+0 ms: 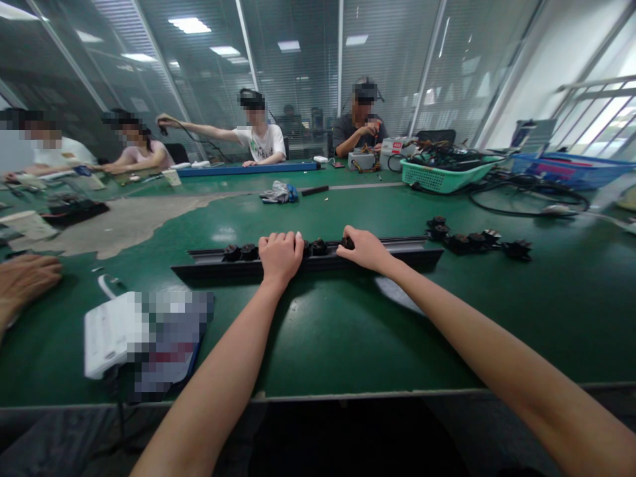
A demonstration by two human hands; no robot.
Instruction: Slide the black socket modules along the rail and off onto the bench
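Note:
A long black channel-shaped rail (223, 270) lies crosswise on the green table in front of me. Several small black knob-like parts (232, 252) sit in a row in its channel. My left hand (281, 255) is closed over the middle of the rail, its fingers curled across the far side. Farther right, my right hand (365, 249) pinches a small black part (347, 243) at the channel. Another small black part (318, 247) stands in the channel between my hands. Loose black parts (460, 243) lie in a cluster beyond the rail's right end.
A white box (112, 334) with a cable and a blurred packet (171, 351) lie front left, near another person's hand (30, 278). A green basket (442, 175) of cables and a blue basket (571, 169) stand back right. Several people sit across the table.

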